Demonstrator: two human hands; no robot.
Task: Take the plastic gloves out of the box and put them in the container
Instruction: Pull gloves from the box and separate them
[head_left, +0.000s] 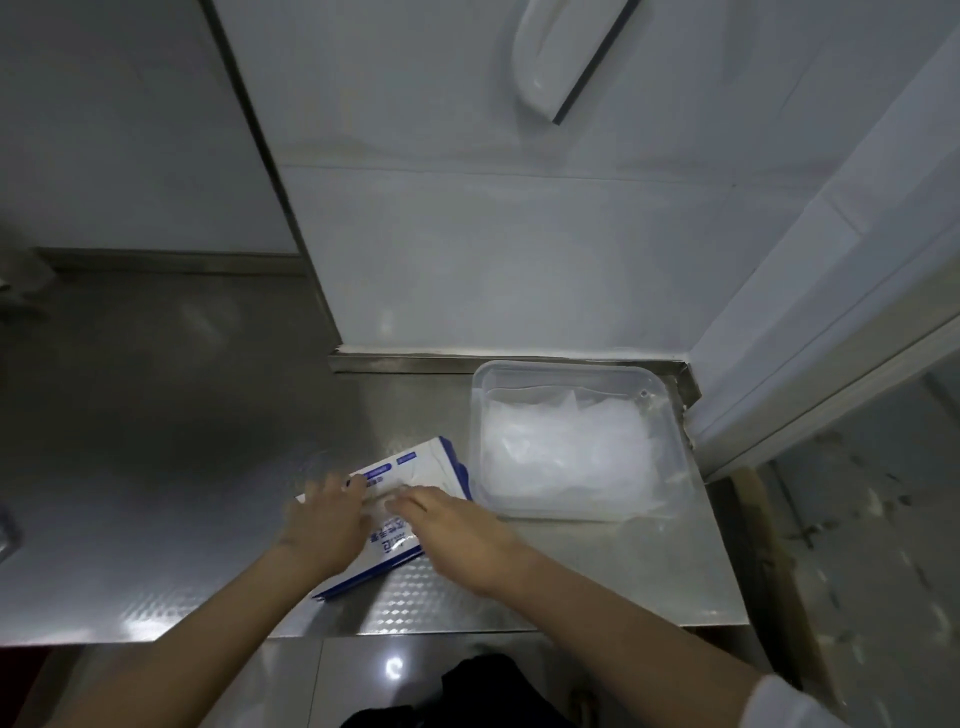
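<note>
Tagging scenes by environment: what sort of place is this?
Probably a commercial kitchen or food-prep room: an embossed stainless steel counter, smooth white wall panels behind it, and a clear container of disposable plastic gloves beside a glove box.

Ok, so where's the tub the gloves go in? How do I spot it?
Find the shiny metal counter, then its far right corner by the white wall. The container sits there: a see-through plastic tub with crumpled clear gloves inside. The box beside it is white and blue cardboard instead.
</note>
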